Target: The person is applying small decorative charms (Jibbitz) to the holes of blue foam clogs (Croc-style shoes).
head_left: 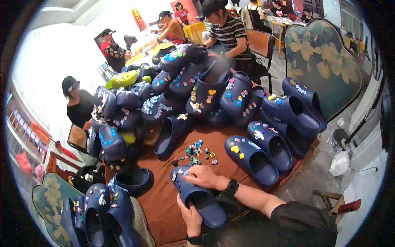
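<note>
A navy foam clog (185, 188) lies tilted across the near part of the table, its toe pointing away from me. My left hand (191, 216) grips its side from below, fingers wrapped round the edge. Over the toe, my right hand (201, 177) is closed with its fingertips pressed against the holed upper. Small pale and blue charms show beside those fingertips; whatever they pinch is hidden. Just beyond the toe sits a loose pile of small colourful shoe charms (192, 150).
Navy clogs with charms are heaped at the far side (205, 90). More decorated clogs (252, 156) stand at the right, others (96, 210) at the near left. A brown cloth (162, 201) covers the table. Flowered chair backs (323, 61) flank it. Several people work at tables beyond.
</note>
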A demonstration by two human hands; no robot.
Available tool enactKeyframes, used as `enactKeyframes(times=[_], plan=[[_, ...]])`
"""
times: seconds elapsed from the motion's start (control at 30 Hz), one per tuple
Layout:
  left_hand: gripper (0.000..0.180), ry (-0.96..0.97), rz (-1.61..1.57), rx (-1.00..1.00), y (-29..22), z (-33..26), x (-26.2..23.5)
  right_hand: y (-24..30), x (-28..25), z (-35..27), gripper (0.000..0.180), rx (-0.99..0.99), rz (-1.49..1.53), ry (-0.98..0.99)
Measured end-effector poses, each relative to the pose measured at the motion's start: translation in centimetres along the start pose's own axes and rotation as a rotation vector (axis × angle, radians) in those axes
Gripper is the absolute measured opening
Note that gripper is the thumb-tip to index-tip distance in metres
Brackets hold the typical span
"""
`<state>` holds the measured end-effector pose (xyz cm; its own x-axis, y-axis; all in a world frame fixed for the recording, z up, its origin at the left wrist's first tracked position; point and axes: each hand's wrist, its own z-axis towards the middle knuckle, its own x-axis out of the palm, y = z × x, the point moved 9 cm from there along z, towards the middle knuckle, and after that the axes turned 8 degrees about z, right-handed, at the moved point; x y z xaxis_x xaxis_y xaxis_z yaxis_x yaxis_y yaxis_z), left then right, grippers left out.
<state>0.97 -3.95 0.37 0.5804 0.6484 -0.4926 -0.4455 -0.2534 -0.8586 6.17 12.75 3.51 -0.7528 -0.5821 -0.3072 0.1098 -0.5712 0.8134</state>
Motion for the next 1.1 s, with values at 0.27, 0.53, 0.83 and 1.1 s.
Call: enactKeyframes(times=[0.27,0.53,0.83,1.1], plan=[[0.054,0.090,0.008,0.040,-1.2,1.0,1.2,0.3,-2.5,-0.3,0.035,-0.168,0.089,-0.043],[0.045,0.202,-0.147,-0.273,2.8,2.0,0.5,-5.5,-5.5,-0.3,0.034,0.211,0.248,-0.343],[0.056,0.222,0.374,0.078,-1.7,12.8,2.2,-4.5,-2.2,0.5,0.048,0.044,0.047,0.023],[0.036,0.199,0.449,0.312,-1.2,13.4,3.2,-3.9,-1.0,2.0,0.035,0.101,-0.164,0.335]])
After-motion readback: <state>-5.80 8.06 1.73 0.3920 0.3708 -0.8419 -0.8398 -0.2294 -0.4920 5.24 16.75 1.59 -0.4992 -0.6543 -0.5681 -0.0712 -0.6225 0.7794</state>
